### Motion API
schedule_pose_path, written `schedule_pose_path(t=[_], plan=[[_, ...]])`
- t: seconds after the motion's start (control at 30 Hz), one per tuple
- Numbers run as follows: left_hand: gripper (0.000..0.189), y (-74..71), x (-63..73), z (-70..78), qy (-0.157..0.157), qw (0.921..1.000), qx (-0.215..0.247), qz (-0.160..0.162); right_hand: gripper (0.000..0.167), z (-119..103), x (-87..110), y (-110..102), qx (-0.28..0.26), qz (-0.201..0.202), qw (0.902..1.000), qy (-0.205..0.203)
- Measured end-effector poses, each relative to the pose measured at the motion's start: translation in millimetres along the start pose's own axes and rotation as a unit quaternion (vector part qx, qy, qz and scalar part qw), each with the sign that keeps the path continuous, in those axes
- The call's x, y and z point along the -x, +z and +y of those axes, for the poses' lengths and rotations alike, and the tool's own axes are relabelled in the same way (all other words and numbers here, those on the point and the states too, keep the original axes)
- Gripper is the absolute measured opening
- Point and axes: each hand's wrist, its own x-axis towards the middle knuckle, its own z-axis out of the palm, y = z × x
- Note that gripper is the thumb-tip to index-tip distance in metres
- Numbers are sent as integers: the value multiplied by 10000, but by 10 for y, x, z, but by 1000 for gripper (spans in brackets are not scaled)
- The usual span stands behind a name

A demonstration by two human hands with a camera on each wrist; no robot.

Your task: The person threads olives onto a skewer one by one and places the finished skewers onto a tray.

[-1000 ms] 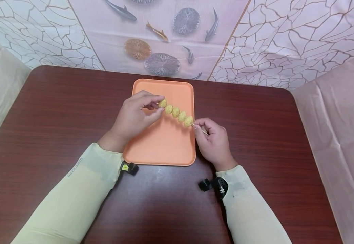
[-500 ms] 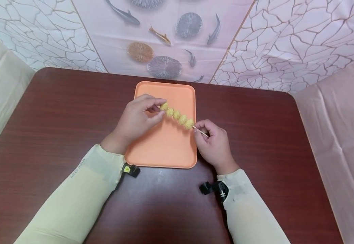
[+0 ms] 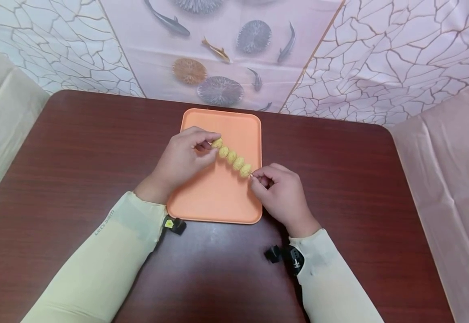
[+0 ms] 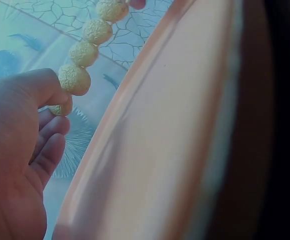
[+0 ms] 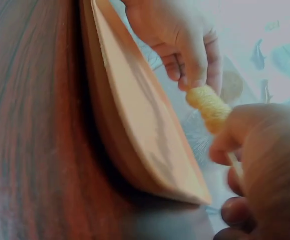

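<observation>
A skewer of several yellow, rough-surfaced balls [image 3: 232, 156] hangs slantwise above an orange tray [image 3: 214, 197]. My left hand [image 3: 183, 154] pinches the ball at the far left end between thumb and fingers; in the left wrist view that end ball [image 4: 61, 107] is partly covered by the fingers. At the near right end, my right hand [image 3: 280, 190] pinches the stick close to the last ball, over the tray's right edge. Part of the thin pale stick [image 5: 235, 167] shows inside my right hand in the right wrist view.
The tray lies on a dark red-brown wooden table [image 3: 339, 188]. Behind it hangs a cloth [image 3: 234, 58] printed with fish and round shapes. Pale cloth [image 3: 452, 179] covers the right side, and a tiny light speck lies on the table at far left.
My right hand has shifted slightly left and down along the stick, its fingers now covering the stick end seen before. The ball row tilts more steeply. My left hand keeps its pinch.
</observation>
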Motion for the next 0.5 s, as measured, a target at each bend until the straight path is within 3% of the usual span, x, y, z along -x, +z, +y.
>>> schedule_pose_path(t=[0.23, 0.5], plan=[[33, 7, -8, -22, -73, 9992, 67, -394, 22, -206, 37, -60, 561, -577, 9964, -267], [32, -27, 28, -30, -120, 9992, 230, -301, 32, -350, 51, -10, 711, -409, 9941, -712]])
